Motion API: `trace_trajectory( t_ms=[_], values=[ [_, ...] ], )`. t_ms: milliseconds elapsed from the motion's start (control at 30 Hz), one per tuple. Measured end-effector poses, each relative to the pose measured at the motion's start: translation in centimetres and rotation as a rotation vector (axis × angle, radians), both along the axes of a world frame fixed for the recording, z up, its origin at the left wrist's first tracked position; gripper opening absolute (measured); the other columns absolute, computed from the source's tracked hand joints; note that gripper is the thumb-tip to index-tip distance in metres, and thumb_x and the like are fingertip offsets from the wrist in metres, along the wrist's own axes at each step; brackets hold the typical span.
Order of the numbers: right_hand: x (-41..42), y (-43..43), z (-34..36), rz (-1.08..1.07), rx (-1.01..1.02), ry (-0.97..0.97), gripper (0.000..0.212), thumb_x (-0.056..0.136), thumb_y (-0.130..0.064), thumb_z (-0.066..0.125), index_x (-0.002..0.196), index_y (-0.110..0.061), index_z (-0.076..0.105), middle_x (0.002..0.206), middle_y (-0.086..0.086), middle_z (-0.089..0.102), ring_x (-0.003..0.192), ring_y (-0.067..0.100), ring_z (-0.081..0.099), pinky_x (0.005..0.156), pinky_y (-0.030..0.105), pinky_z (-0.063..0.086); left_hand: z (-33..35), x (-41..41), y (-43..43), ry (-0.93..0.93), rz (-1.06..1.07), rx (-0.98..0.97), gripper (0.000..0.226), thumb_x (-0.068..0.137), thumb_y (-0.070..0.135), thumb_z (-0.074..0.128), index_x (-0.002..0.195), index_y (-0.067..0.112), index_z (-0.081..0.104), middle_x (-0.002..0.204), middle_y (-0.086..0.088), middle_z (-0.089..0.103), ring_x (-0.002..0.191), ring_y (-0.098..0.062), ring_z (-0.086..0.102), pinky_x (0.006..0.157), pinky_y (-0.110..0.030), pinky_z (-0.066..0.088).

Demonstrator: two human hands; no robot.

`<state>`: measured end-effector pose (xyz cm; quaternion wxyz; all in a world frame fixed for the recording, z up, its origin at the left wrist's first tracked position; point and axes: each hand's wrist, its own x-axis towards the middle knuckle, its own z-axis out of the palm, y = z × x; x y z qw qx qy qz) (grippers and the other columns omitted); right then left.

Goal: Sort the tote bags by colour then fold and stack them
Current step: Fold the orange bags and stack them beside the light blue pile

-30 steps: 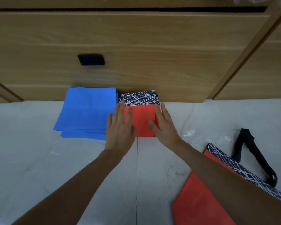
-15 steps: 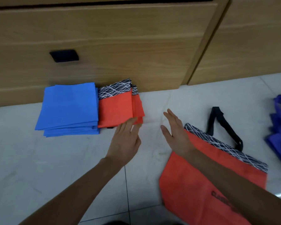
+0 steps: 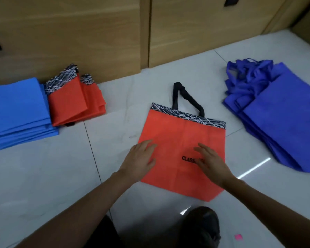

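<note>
Far left, at about nine o'clock: the folded blue stack (image 3: 20, 111) lies on the floor (image 3: 43, 176) against the wooden cabinet (image 3: 70, 36). Just beside it, at ten o'clock, the folded red stack (image 3: 73, 102) sits with edges touching the blue or nearly so.

Centre: the unfolded red tote bag (image 3: 183, 140) lies flat on the floor, patterned top band and black handle (image 3: 184, 97) pointing to roughly one o'clock, bottom edge toward the person. Its long axis runs from seven to one o'clock.

The left hand (image 3: 141, 158) is spread flat, fingers extended, over the bag's left edge, gripping nothing. The right hand (image 3: 209, 161) is likewise open and flat over the printed lettering, holding nothing; actual contact cannot be confirmed for either.

Judgement: the fold turns on that axis; both hands are equally near, one each side of the centre crease.

Far right, at two o'clock: the unfolded dark blue pile (image 3: 283, 119), well apart from the bag, awaits folding
</note>
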<state>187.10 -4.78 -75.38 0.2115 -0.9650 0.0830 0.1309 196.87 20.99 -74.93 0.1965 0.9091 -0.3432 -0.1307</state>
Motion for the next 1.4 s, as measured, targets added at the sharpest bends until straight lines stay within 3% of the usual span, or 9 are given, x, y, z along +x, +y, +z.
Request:
trace_trajectory(
  t_ms=[133, 267, 567, 767, 900, 1067, 1233, 1300, 1400],
  values=[
    [-1.6, -0.4, -2.0, 0.105, -0.102, 0.120, 0.075, 0.084, -0.064, 0.015, 0.147, -0.025, 0.029, 0.157, -0.003, 0.017, 0.141, 0.023, 0.022, 0.114, 0.036, 0.017, -2.7, -0.1, -0.6, 0.077, 0.054, 0.172, 0.059, 0.093, 0.042, 0.047, 0.145, 0.018, 0.031, 0.152, -0.013, 0.022, 0.138, -0.027, 0.027, 0.112, -0.035, 0.024],
    [-1.7, -0.7, -4.3, 0.144, -0.181, 0.185, 0.088, 0.070, -0.067, -0.006, 0.150, -0.033, 0.006, 0.159, -0.008, -0.004, 0.146, 0.017, 0.002, 0.116, 0.040, 0.005, -4.7, -0.1, -1.0, 0.144, 0.056, 0.281, 0.065, 0.091, 0.047, 0.049, 0.147, 0.026, 0.023, 0.156, -0.013, 0.005, 0.143, -0.028, 0.011, 0.115, -0.037, 0.017],
    [0.4, -2.3, -4.8, -0.610, -0.023, -0.082, 0.063, 0.092, -0.036, 0.055, 0.143, -0.009, 0.030, 0.152, 0.015, 0.025, 0.134, 0.038, 0.028, 0.108, 0.047, 0.029, -4.7, 1.9, -3.4, 0.118, 0.569, 0.119, 0.062, 0.086, 0.034, 0.063, 0.140, 0.019, 0.038, 0.141, -0.019, 0.027, 0.124, -0.037, 0.031, 0.104, -0.042, 0.030],
    [-0.5, -3.7, -5.0, -0.482, 0.094, -0.127, 0.047, 0.092, -0.021, 0.045, 0.139, -0.017, 0.042, 0.151, 0.008, 0.028, 0.133, 0.035, 0.027, 0.106, 0.043, 0.029, -4.8, 3.6, -2.6, 0.387, 0.792, -0.264, 0.039, 0.088, 0.021, 0.062, 0.125, 0.016, 0.050, 0.110, -0.010, 0.060, 0.095, -0.026, 0.059, 0.088, -0.033, 0.045],
    [-2.6, -7.0, -4.8, -0.230, 0.017, -0.078, 0.082, 0.075, 0.009, 0.045, 0.147, -0.028, 0.029, 0.157, 0.001, 0.017, 0.137, 0.031, 0.027, 0.099, 0.045, 0.040, -3.9, 4.9, -2.5, 0.674, 0.985, -0.531, 0.028, 0.092, 0.011, 0.056, 0.119, 0.015, 0.055, 0.111, -0.011, 0.060, 0.090, -0.022, 0.058, 0.081, -0.032, 0.048],
    [-4.2, -9.2, -5.3, -0.007, -0.055, -0.154, 0.077, 0.082, -0.006, 0.068, 0.143, -0.033, 0.027, 0.151, 0.011, 0.032, 0.133, 0.040, 0.034, 0.105, 0.046, 0.031, -2.8, 6.1, -2.2, 1.004, 1.071, -0.627, 0.029, 0.094, 0.006, 0.047, 0.120, 0.013, 0.057, 0.103, -0.010, 0.062, 0.074, -0.016, 0.058, 0.051, -0.022, 0.050],
    [-2.8, -7.6, -3.5, -0.423, 0.452, -0.200, 0.012, 0.088, -0.014, 0.059, 0.091, -0.019, 0.069, 0.093, -0.012, 0.064, 0.088, 0.005, 0.054, 0.079, 0.026, 0.042, -0.6, 6.0, -1.4, 1.213, 1.108, -0.899, 0.018, 0.096, 0.031, 0.042, 0.093, 0.022, 0.057, 0.064, 0.001, 0.065, 0.053, -0.012, 0.056, 0.054, -0.023, 0.042],
    [-2.0, -6.6, -2.2, -0.652, 0.664, -0.187, 0.025, 0.089, -0.035, 0.059, 0.069, -0.020, 0.056, 0.065, -0.011, 0.050, 0.061, 0.005, 0.044, 0.056, 0.021, 0.038, 0.1, 5.9, -1.2, 1.214, 1.072, -0.902, 0.039, 0.097, 0.047, 0.032, 0.094, 0.019, 0.058, 0.069, -0.002, 0.066, 0.056, -0.013, 0.049, 0.056, -0.025, 0.038],
    [-0.7, -6.1, -1.5, -0.829, 0.877, -0.141, 0.022, 0.095, -0.038, 0.052, 0.098, -0.019, 0.063, 0.086, -0.010, 0.063, 0.078, 0.001, 0.058, 0.064, 0.009, 0.044, 1.0, 5.4, -2.2, 1.002, 0.968, -0.694, 0.033, 0.098, 0.040, 0.038, 0.102, 0.016, 0.060, 0.083, -0.005, 0.062, 0.063, -0.014, 0.048, 0.059, -0.025, 0.037]
  ],
)
